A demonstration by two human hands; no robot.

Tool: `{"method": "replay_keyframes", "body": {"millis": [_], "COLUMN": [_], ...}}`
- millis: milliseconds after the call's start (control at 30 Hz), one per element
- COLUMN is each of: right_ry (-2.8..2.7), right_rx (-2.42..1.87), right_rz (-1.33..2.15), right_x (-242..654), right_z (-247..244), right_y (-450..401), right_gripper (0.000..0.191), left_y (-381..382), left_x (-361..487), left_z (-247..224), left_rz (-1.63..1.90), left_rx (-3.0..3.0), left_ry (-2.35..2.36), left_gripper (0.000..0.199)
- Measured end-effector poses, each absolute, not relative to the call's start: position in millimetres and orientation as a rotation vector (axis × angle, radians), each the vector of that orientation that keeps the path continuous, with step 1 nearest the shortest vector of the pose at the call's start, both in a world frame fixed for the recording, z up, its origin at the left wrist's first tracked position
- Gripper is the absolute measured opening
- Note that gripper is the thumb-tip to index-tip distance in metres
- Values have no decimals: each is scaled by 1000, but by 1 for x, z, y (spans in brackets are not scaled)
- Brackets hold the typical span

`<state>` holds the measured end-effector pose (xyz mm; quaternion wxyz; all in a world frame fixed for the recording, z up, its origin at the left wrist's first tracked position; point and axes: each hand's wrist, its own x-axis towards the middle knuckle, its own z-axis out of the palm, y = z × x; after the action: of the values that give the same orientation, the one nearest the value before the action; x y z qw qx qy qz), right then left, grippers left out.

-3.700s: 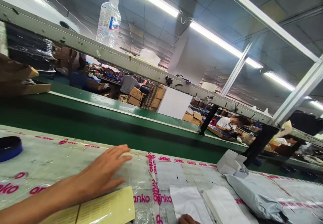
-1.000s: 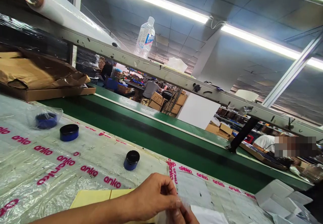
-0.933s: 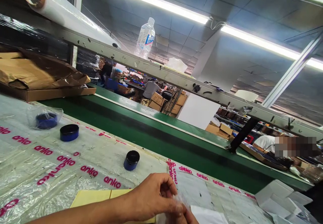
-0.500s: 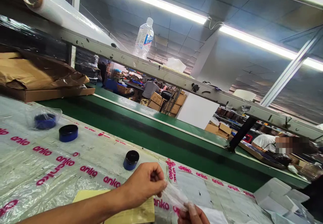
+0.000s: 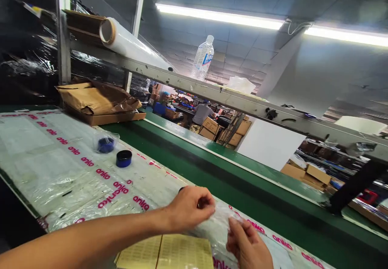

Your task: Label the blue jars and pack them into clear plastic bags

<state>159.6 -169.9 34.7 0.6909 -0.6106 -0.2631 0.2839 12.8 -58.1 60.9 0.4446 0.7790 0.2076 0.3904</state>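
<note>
We pinch clear film (image 5: pixel 223 218) narrowly.
Its long axis goes from our left hand (image 5: pixel 190 207) to our right hand (image 5: pixel 249 242), roughly along the table's (image 5: pixel 33 139) far edge.

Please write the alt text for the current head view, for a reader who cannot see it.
A person's left hand and right hand, pinched but apart, hover over a plastic-covered table and yellow sheets; the right seems to hold clear film. Leftward sit a blue container and a bagged one; behind runs a green belt.
</note>
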Motion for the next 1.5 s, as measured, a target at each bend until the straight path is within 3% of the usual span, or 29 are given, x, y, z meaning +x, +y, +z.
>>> {"method": "replay_keyframes", "body": {"millis": [167,300,533,667,967,1267,1500], "right_ry": [-984,-1206,-1402,-1489,-1449,-1762,-2083], "right_rx": [-1748,-1983,-1939,-1910,-1905,-1918,-1981], "right_rz": [300,151,87,102,194,16,-106], "right_x": [147,141,147,151,145,139,131], "right_z": [54,58,43,23,12,3,-2], "right_y": [-138,-110,-58,-49,-68,-101,-105], "right_gripper": [28,27,31,32,22,15,31], "left_y": [-25,-6,32,45,30,24,24], "left_x": [-4,-11,-12,-17,-35,-58,-60], "left_z": [71,69,38,15,8,2,-1], "left_rz": [1077,1134,1102,1040,990,895,645], "left_rx": [1866,1902,2010,2078,2217,2556,2839], "left_ry": [636,724,828,890,856,623,482], "left_gripper": [12,11,18,12,12,23,18]}}
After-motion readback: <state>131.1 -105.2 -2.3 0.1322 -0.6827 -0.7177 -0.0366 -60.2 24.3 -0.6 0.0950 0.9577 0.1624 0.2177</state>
